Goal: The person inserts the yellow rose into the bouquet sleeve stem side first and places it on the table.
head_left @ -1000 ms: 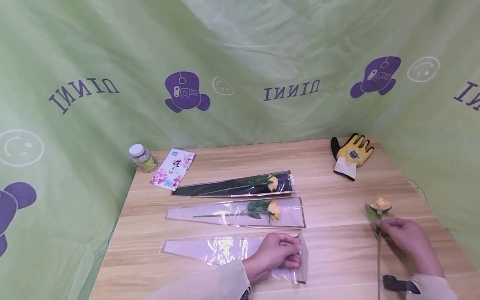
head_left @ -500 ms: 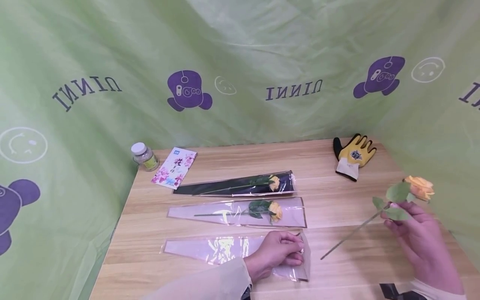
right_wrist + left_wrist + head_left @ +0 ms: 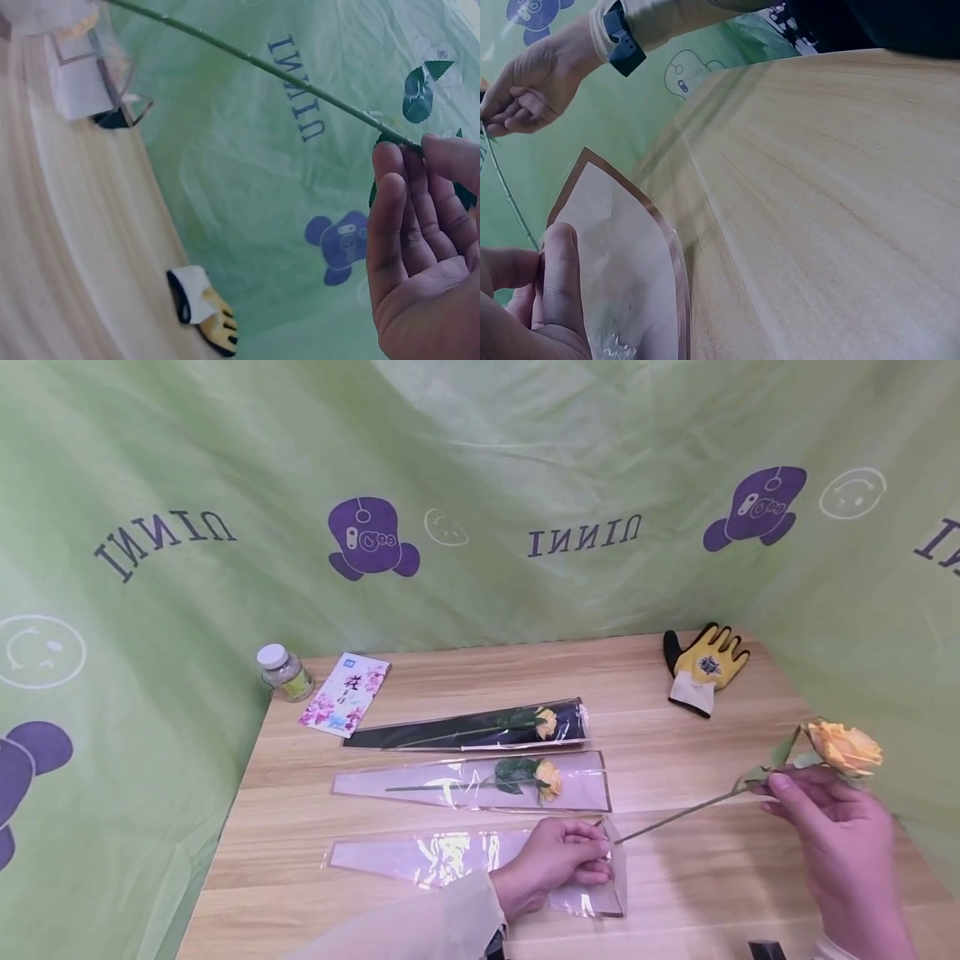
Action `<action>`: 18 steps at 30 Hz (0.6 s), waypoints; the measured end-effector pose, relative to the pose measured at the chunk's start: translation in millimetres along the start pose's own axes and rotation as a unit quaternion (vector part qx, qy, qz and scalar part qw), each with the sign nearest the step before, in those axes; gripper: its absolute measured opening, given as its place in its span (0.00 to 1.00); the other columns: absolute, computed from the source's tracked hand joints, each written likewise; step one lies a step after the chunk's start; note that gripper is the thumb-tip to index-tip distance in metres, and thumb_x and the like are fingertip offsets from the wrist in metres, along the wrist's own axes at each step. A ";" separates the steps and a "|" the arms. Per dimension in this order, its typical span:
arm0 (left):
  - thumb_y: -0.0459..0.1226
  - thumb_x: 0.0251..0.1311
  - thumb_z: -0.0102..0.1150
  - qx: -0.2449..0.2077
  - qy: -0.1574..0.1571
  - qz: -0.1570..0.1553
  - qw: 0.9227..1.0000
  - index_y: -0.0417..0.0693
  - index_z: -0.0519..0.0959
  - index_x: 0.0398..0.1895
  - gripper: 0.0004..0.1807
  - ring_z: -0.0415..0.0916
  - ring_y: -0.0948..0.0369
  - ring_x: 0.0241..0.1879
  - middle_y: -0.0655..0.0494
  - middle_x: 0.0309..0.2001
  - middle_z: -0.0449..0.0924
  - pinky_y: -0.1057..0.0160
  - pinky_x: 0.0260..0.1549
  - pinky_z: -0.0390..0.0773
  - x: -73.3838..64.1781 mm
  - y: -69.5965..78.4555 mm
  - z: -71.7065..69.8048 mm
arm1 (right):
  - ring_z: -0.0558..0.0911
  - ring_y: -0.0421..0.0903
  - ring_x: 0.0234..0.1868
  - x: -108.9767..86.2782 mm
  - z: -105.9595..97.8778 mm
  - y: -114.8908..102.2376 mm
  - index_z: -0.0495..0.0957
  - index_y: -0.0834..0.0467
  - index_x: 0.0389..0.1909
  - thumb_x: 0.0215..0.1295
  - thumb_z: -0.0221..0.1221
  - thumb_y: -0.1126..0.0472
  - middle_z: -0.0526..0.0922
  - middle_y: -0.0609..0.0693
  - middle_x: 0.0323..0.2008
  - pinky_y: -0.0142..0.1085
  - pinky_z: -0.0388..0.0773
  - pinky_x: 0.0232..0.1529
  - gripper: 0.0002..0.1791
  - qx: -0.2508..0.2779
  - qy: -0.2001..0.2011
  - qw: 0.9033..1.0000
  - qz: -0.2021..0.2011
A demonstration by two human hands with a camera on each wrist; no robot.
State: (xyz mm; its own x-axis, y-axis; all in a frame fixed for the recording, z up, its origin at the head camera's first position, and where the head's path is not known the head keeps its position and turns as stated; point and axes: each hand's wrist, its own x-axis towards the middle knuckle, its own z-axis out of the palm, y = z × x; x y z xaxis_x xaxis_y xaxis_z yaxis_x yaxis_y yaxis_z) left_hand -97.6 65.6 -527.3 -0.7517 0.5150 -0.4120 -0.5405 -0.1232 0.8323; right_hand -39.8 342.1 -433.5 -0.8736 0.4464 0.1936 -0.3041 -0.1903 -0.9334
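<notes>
My right hand [image 3: 843, 835] pinches the stem of a yellow-orange rose [image 3: 846, 747] just under its bloom and leaves, above the right side of the table. The stem [image 3: 262, 64] slants left, its tip close to the mouth of a clear flower sleeve [image 3: 390, 853] with a white back and brown edge. My left hand [image 3: 558, 864] pinches that sleeve at its wide right end, where the back panel [image 3: 622, 225] stands lifted away from the front film. In the head view this hand covers part of the mouth, so whether the tip is inside I cannot tell.
Farther back lie a white sleeve [image 3: 442, 781] and a black sleeve [image 3: 431, 737], each with a yellow rose in it. A flowered card [image 3: 347, 693] and a lidded jar [image 3: 287, 674] are at the back left, a yellow glove [image 3: 705, 668] at the back right.
My right hand has raised the rose from its upright position and tilted it, bringing the stem's tip left to the sleeve. The left hand stays at the mouth, the sleeve's end spread slightly more.
</notes>
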 end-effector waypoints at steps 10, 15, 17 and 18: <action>0.25 0.61 0.65 0.006 -0.007 0.005 1.000 0.36 0.82 0.39 0.04 0.85 0.59 0.26 0.44 0.29 0.85 0.60 0.33 0.90 -0.5 1.5 0.5 | 0.88 0.46 0.33 -9.4 11.0 -6.6 0.77 0.74 0.49 0.59 0.67 0.78 0.87 0.58 0.38 0.33 0.88 0.35 0.17 -0.103 0.064 0.992 0.023; 0.25 0.61 0.66 0.004 -0.004 0.002 1.000 0.37 0.83 0.38 0.04 0.85 0.58 0.26 0.43 0.29 0.85 0.60 0.32 0.90 -1.0 1.8 3.0 | 0.88 0.46 0.35 -17.8 12.1 12.3 0.78 0.71 0.47 0.61 0.68 0.74 0.87 0.57 0.37 0.34 0.87 0.36 0.14 -0.083 0.081 0.991 0.060; 0.25 0.61 0.66 0.000 -0.003 0.001 1.000 0.37 0.83 0.38 0.04 0.85 0.58 0.26 0.42 0.29 0.85 0.61 0.32 0.90 -1.0 2.0 3.8 | 0.88 0.46 0.34 -21.5 14.2 22.2 0.79 0.71 0.45 0.63 0.68 0.73 0.88 0.57 0.36 0.33 0.88 0.35 0.12 -0.078 0.095 0.990 0.071; 0.25 0.60 0.66 -0.002 -0.002 0.001 1.000 0.37 0.83 0.38 0.05 0.85 0.57 0.26 0.42 0.29 0.85 0.61 0.32 0.90 -0.9 1.9 3.9 | 0.88 0.46 0.34 -23.0 15.2 27.0 0.79 0.70 0.44 0.63 0.67 0.73 0.88 0.57 0.36 0.33 0.88 0.33 0.11 -0.071 0.100 0.990 0.075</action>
State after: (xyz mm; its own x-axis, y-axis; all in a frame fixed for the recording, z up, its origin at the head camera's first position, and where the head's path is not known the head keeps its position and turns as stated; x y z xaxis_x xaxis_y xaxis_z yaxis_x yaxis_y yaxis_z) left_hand -96.5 68.2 -523.9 -0.7515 0.5177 -0.4089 -0.5404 -0.1276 0.8317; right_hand -33.7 313.5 -458.6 -0.8076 0.5897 -0.0017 -0.1071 -0.1494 -0.9830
